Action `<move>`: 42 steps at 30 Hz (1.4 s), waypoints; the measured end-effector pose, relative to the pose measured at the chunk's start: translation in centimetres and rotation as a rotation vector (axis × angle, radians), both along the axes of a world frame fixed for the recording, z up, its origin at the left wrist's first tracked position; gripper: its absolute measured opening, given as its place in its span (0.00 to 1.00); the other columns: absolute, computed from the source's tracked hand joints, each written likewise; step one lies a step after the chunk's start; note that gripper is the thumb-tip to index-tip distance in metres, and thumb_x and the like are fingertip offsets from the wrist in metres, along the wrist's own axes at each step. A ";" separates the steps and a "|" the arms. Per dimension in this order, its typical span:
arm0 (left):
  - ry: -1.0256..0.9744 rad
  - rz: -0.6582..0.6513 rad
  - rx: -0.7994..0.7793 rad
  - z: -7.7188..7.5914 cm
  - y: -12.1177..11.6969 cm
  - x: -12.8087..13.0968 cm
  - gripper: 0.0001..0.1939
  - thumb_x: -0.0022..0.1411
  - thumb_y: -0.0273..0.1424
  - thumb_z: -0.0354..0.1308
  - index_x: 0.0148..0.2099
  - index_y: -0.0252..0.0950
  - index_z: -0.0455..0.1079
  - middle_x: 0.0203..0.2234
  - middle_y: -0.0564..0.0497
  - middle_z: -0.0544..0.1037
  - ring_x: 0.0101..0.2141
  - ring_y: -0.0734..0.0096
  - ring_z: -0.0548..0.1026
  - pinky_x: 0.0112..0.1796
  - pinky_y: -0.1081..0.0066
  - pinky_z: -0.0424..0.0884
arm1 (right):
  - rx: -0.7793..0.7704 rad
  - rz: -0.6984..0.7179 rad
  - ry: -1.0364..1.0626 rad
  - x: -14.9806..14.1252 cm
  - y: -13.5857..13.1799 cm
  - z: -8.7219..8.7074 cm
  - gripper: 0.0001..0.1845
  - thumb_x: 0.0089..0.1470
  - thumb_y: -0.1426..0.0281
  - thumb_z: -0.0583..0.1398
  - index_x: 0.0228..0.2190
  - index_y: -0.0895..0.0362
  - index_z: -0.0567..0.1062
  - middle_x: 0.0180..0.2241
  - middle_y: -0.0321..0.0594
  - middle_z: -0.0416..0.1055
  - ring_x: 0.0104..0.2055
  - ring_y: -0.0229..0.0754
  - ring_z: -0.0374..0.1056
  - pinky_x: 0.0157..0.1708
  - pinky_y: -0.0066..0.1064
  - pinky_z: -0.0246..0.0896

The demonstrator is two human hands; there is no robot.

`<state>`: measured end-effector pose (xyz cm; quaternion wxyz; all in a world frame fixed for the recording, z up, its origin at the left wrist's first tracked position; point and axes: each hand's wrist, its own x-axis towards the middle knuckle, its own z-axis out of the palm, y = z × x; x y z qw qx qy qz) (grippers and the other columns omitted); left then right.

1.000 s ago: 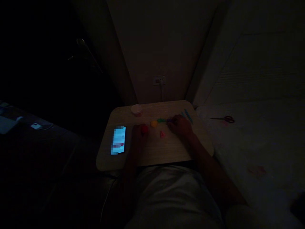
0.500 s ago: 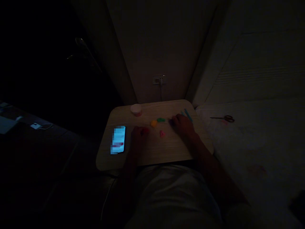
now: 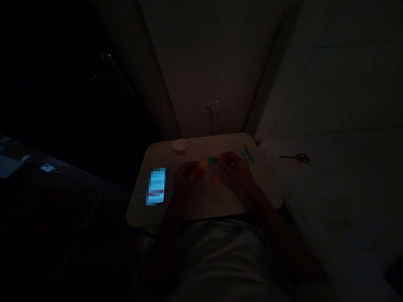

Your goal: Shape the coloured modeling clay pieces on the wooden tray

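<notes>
In dim light, my left hand [image 3: 185, 175] is closed at the middle of a small wooden table [image 3: 201, 203], its fingertips on a red lump [image 3: 198, 170] that looks like modelling clay. A yellow-orange lump [image 3: 204, 163] and a green piece [image 3: 213, 160] lie just beyond it. Between my hands is a small pink piece [image 3: 215, 178], partly smeared by blur. My right hand [image 3: 234, 165] hovers by the green piece with fingers curled; something dark seems to be at the fingers, too dim to name.
A lit phone [image 3: 156, 186] lies at the table's left. Toward the back stands a lidded tub [image 3: 180, 146]. Thin blue sticks [image 3: 247, 154] rest at the back right. Scissors [image 3: 294, 157] lie on a pale surface to the right. A plugged wall socket [image 3: 210, 107] is behind.
My right hand has moved slightly left and toward me, uncovering more of the blue sticks. My left hand has shifted a little right with the red lump.
</notes>
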<state>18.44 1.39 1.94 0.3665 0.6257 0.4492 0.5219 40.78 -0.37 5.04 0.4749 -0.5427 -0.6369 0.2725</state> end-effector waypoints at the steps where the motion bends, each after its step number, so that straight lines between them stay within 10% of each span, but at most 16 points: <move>1: 0.005 -0.020 0.040 0.5 -0.3 0.4 0.22 0.52 0.39 0.68 0.47 0.35 0.73 0.43 0.45 0.79 0.42 0.63 0.78 0.45 0.62 0.77 | -0.023 0.085 0.031 -0.8 -0.5 0.4 0.21 0.54 0.59 0.65 0.47 0.56 0.76 0.39 0.44 0.79 0.36 0.44 0.74 0.33 0.31 0.67; 9: 0.178 -0.158 0.231 3.5 -2.7 1.7 0.23 0.59 0.37 0.66 0.55 0.39 0.69 0.50 0.42 0.72 0.50 0.58 0.73 0.49 0.60 0.74 | -0.107 0.234 0.247 -3.7 -0.8 0.1 0.17 0.51 0.57 0.68 0.36 0.56 0.82 0.34 0.42 0.81 0.34 0.43 0.75 0.33 0.31 0.69; 19: 0.082 -0.203 -0.060 2.0 -2.1 2.3 0.19 0.68 0.46 0.54 0.34 0.36 0.72 0.26 0.53 0.72 0.29 0.70 0.69 0.33 0.71 0.67 | -0.151 0.129 0.333 -3.3 -1.4 -0.2 0.16 0.43 0.56 0.72 0.22 0.55 0.79 0.20 0.35 0.73 0.22 0.38 0.66 0.23 0.29 0.60; 32: 0.035 -0.347 -0.152 3.3 -3.2 2.1 0.26 0.67 0.53 0.53 0.40 0.35 0.79 0.31 0.49 0.80 0.34 0.63 0.76 0.38 0.67 0.72 | -0.247 0.212 0.505 -3.7 -2.3 1.6 0.23 0.46 0.50 0.70 0.20 0.55 0.73 0.17 0.33 0.69 0.19 0.37 0.65 0.19 0.27 0.60; 42: -0.043 -0.243 -0.161 2.7 -3.4 2.8 0.35 0.62 0.61 0.53 0.18 0.36 0.64 0.13 0.54 0.62 0.18 0.77 0.58 0.21 0.72 0.54 | -0.180 0.144 0.474 -4.2 -2.1 0.9 0.25 0.52 0.45 0.64 0.24 0.55 0.75 0.19 0.34 0.67 0.20 0.36 0.61 0.17 0.28 0.56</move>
